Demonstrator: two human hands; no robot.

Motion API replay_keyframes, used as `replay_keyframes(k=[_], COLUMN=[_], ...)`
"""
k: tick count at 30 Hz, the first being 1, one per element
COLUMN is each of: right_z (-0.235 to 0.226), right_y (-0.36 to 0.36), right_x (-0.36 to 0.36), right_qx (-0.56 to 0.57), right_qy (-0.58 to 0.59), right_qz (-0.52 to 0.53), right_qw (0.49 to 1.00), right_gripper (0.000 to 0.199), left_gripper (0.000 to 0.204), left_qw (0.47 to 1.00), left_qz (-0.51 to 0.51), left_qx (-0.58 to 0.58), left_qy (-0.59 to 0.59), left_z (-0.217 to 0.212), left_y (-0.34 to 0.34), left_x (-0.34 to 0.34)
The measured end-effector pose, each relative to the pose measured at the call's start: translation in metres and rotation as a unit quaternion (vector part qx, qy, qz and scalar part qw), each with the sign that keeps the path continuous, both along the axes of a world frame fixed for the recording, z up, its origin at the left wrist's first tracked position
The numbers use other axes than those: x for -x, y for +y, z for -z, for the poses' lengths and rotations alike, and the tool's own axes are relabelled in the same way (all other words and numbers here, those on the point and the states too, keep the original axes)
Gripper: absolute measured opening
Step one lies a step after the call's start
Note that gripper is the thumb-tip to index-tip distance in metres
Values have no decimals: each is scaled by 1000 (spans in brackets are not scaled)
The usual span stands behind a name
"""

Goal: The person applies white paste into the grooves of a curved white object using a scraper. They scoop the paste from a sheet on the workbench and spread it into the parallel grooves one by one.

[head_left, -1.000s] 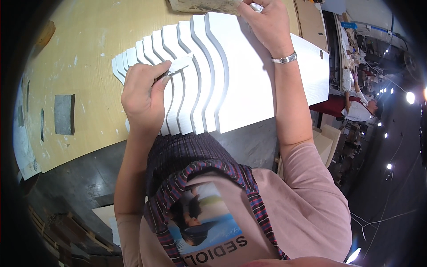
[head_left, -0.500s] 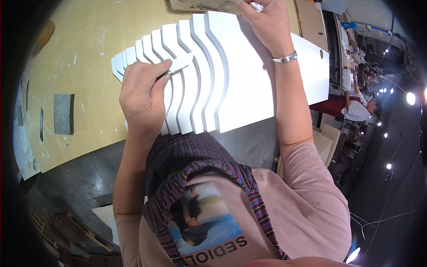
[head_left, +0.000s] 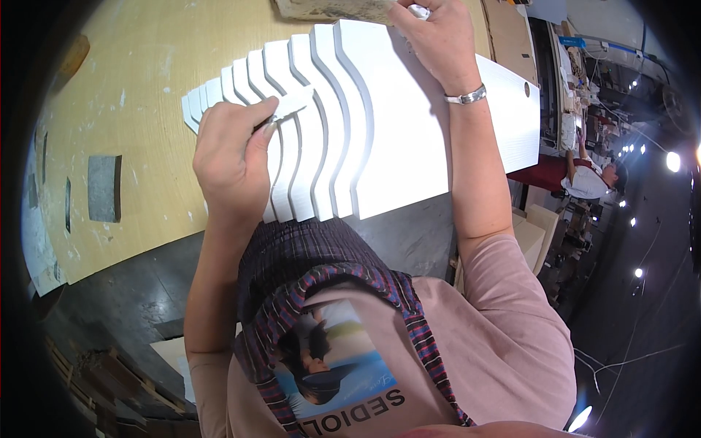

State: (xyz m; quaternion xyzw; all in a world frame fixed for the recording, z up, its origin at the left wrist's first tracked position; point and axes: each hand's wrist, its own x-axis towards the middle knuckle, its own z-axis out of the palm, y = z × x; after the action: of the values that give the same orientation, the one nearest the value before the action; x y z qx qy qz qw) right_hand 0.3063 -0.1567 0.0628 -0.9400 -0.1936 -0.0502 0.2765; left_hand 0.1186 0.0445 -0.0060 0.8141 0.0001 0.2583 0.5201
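Observation:
A fanned stack of white boards [head_left: 409, 131] with wavy ends lies on the table, their stepped edges spreading toward the left. Closed in a pinch, my left hand [head_left: 232, 157] holds a flat white blade-like piece [head_left: 293, 106] over the stepped edges; its grip end is hidden by my fingers. My right hand [head_left: 442, 47], a metal band at its wrist, is closed at the far edge of the top board. A small white lump [head_left: 418, 12] shows at its fingers; what it is I cannot make out.
The yellowish tabletop [head_left: 146, 95] carries a grey rectangular block [head_left: 104, 188] and thin dark strips at left. A pale slab [head_left: 332, 9] lies at the far edge. Another person [head_left: 588, 177] stands off to the right, beside cluttered benches.
The fanned boards and my left hand have shifted very slightly to the left. Both hands keep their grip, and the right hand stays almost in place.

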Motion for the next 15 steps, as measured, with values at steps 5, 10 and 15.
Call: replay_keyframes(k=[5, 10, 15], right_z=[-3, 2, 0], right_y=[2, -1, 1], right_x=[-3, -4, -4], right_qx=[-6, -5, -2], right_qy=[20, -8, 3], right_qz=[1, -3, -2], right_qw=[1000, 1000, 1000], right_gripper=[23, 24, 24], left_gripper=[27, 23, 20], left_qw=[999, 989, 986], left_qz=[34, 78, 89], left_qx=[33, 98, 115], left_qy=[21, 75, 87], left_z=[-3, -1, 2], left_y=[4, 8, 10], left_x=[-1, 3, 0])
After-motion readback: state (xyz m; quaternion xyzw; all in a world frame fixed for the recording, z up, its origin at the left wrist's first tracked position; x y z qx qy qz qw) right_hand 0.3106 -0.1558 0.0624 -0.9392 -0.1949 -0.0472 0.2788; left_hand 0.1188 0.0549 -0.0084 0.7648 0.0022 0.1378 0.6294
